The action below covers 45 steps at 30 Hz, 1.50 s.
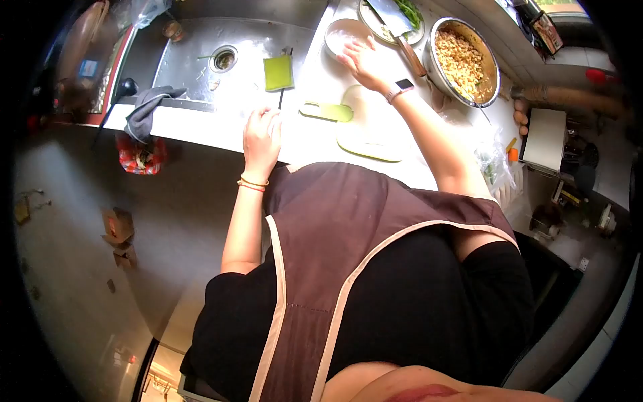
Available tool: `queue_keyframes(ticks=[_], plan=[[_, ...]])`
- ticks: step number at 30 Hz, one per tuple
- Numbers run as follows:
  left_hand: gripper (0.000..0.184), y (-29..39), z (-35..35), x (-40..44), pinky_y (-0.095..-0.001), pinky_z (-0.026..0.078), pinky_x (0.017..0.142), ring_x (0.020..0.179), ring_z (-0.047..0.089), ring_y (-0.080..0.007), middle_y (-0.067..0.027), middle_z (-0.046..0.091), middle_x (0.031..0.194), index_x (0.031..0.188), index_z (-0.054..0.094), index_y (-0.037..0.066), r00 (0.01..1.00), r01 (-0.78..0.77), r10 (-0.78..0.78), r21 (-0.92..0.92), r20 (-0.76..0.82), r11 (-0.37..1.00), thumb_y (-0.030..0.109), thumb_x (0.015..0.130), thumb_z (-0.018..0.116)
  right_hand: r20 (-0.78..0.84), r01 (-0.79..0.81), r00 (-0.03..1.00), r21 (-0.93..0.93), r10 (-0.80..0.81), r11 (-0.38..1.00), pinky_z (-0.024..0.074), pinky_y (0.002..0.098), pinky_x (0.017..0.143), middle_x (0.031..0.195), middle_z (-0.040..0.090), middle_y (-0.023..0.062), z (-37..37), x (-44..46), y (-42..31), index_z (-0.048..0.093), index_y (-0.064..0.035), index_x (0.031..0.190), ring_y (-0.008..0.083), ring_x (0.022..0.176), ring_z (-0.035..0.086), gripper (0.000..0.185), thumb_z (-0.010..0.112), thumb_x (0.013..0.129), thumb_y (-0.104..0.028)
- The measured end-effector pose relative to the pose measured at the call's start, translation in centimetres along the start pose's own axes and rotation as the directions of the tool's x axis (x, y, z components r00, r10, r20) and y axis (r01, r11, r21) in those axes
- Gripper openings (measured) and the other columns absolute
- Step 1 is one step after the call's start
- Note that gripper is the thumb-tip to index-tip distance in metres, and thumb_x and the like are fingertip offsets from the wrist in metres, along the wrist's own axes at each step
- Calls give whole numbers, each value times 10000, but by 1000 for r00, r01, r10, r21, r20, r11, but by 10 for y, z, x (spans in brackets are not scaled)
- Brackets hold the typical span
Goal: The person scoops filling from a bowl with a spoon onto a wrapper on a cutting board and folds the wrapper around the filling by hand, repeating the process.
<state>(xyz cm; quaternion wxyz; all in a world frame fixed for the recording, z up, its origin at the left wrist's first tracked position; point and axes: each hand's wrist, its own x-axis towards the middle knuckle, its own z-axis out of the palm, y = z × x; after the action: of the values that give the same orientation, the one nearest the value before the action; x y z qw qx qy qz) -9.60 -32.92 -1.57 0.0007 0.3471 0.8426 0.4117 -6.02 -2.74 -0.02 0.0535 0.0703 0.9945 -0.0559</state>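
My right hand [365,65], with a watch at the wrist, reaches over the rim of a round white bowl [331,41]. Its fingers are stretched out and apart; the bowl's pale contents are too bright to make out. Near the counter's front edge is my left hand [260,139], fingers curled together. A small whitish bit may be at its fingertips, but I cannot tell what it is. Between the hands lies a whitish cutting board with green edges [370,151] and a green handle end [326,111], its surface washed out by glare.
A cleaver [410,55] rests across a plate with green vegetables [407,12]. Right of it stands a metal bowl of chopped filling [462,63]. The sink [194,63] is at left, with a green square item [278,72] by its edge and a grey cloth [146,115]. Eggs [520,117] sit far right.
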Motion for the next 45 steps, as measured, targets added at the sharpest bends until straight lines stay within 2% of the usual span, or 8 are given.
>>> queue_keyframes(ticks=[2, 5, 8, 14, 27, 37, 42, 45], plan=[[186, 0, 0, -1, -376, 472, 852, 975, 593, -332, -174, 599, 1046, 1010, 638, -10, 1000, 12, -12, -18, 5, 1000, 39, 831, 626, -305, 85, 951, 87, -54, 993, 268, 467, 1109, 1249, 590, 117, 2, -24, 0, 599, -41, 1180, 278, 1231, 494, 396, 414, 991, -335], [185, -3, 5, -3, -372, 474, 850, 980, 594, -329, -172, 600, 1044, 1011, 639, -6, 1000, 19, -19, -25, 4, 1000, 41, 833, 624, -341, 44, 939, 259, 49, 965, 340, 472, 1056, 1215, 593, 165, 4, -80, -16, 590, -10, 1141, 308, 1187, 518, 340, 494, 954, -277], [183, -1, 10, -1, -373, 478, 847, 984, 596, -327, -170, 602, 1043, 1010, 639, -2, 1000, -1, 2, -31, 13, 1000, 42, 834, 621, -245, 41, 969, 245, 21, 969, 346, 463, 1058, 1248, 573, 178, 37, -130, -28, 575, 0, 1186, 354, 1203, 499, 321, 528, 926, -182], [185, 5, 8, 10, -373, 481, 851, 987, 598, -329, -166, 605, 1052, 1014, 641, 5, 995, -64, 67, -37, 75, 997, 49, 836, 620, 60, -60, 997, 106, 53, 993, 175, 475, 1147, 1531, 245, 137, 53, -152, -50, 314, -19, 1430, 283, 1433, 185, 584, 470, 945, -305], [197, -2, 8, -5, -400, 466, 855, 981, 584, -330, -153, 596, 1048, 1001, 630, -9, 997, -12, 16, -56, 73, 998, 38, 811, 617, 172, 323, 924, 133, -343, 937, 168, 455, 1163, 1498, 322, 112, 54, -202, -35, 353, -80, 1421, 261, 1414, 241, 553, 500, 939, -307], [186, 4, 4, 0, -378, 470, 873, 1001, 595, -329, -173, 605, 1061, 1010, 636, -11, 997, -36, 37, -13, 64, 999, 52, 836, 621, -353, 129, 935, 294, -18, 947, 313, 450, 1083, 1357, 465, 219, 23, -33, -23, 456, 27, 1311, 382, 1289, 407, 502, 502, 954, -323], [177, 1, -6, 1, -388, 463, 869, 996, 586, -331, -172, 599, 1046, 1000, 638, -12, 1000, -11, 11, 3, 3, 1000, 58, 841, 612, -84, -106, 990, 128, 117, 986, 249, 519, 1093, 1274, 527, 224, 15, 22, -17, 446, -1, 1302, 397, 1226, 456, 571, 394, 971, -463], [171, -8, -5, 0, -397, 470, 844, 977, 587, -338, -167, 595, 1045, 997, 638, -7, 1000, 13, -13, 20, -10, 1000, 71, 848, 604, 28, -121, 993, 221, 118, 968, 175, 494, 1137, 1288, 546, 192, 3, 16, -20, 412, -30, 1366, 327, 1259, 465, 610, 321, 983, -496]])
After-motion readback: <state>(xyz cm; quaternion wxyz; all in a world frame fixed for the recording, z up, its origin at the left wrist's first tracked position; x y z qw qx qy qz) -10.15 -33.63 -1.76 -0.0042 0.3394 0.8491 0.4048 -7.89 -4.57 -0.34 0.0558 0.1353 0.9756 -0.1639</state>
